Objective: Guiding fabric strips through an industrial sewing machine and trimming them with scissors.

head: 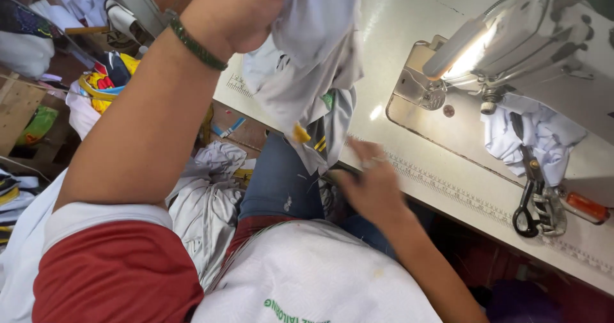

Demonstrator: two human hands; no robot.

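Overhead, left hand (249,9): fingers clenched on a bunched white garment (313,61), raised above the near edge of the bench (396,16); fingertips buried in the cloth and cut off by the top of the frame. A green braided band (195,45) sits on that wrist. The garment hangs down from the fist, left of the sewing machine (537,41), its lower end showing yellow and green trim. Right hand (371,185): blurred, at the bench's near edge below the garment's hanging end; whether its fingers grip anything cannot be told. Right of the garment, under the sewing machine, lie a crumpled white cloth (540,137) and black-handled scissors (531,201). More white fabric (204,201) lies in the lap.
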